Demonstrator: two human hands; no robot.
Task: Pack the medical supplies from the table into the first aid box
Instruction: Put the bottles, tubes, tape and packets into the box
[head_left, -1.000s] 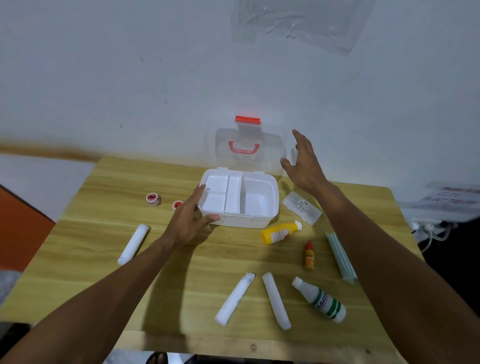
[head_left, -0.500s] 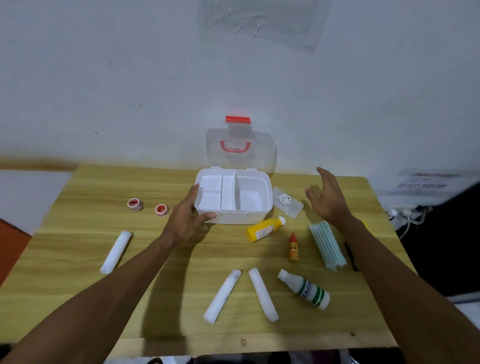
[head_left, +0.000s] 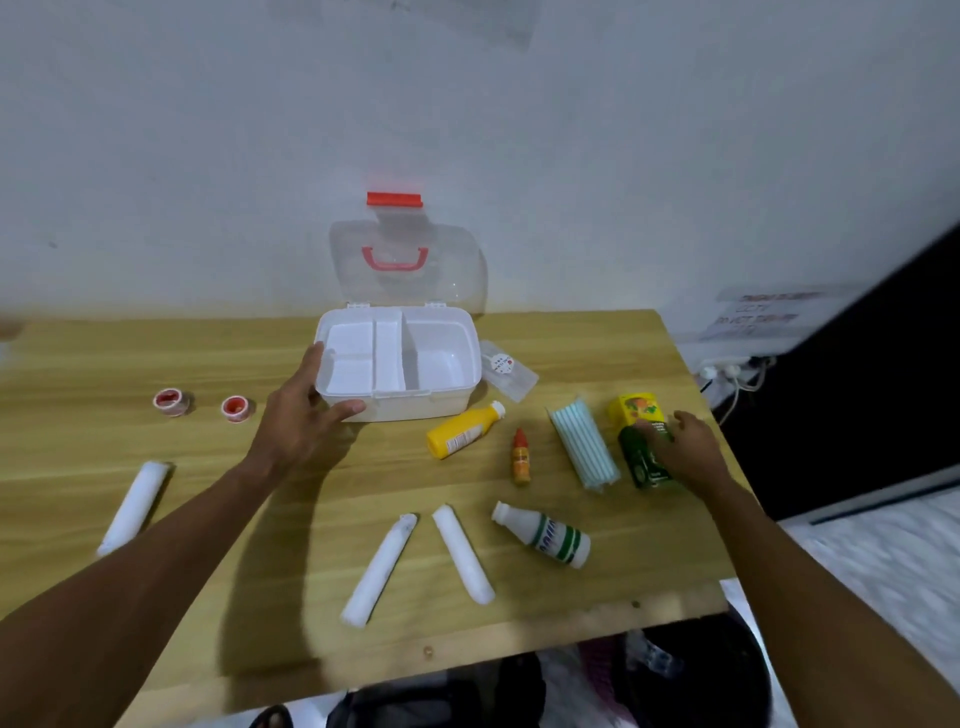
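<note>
The white first aid box (head_left: 441, 402) stands at the back middle of the table, its clear lid (head_left: 457, 275) with a red handle raised against the wall. My left hand (head_left: 304, 423) grips its front-left corner, thumb on the front wall. My right hand (head_left: 693, 452) is at the right edge, fingers curled over a dark green carton (head_left: 641, 462) that lies beside a yellow carton (head_left: 634, 408). On the table lie a mask pack (head_left: 584, 447), a yellow bottle (head_left: 462, 432), a small orange dropper bottle (head_left: 521, 457), a white green-striped bottle (head_left: 545, 532) and a clear packet (head_left: 508, 370).
Two white gauze rolls (head_left: 379, 569) (head_left: 464, 553) lie near the front edge, and a third (head_left: 134, 506) at the left. Two red-and-white tape rolls (head_left: 169, 401) (head_left: 236, 407) sit left of the box. A white wall stands behind, with cables (head_left: 737, 376) right of the table.
My right hand has dropped from beside the lid to the table's right edge and onto the green carton. The view has shifted right and down. My left hand stays on the box.
</note>
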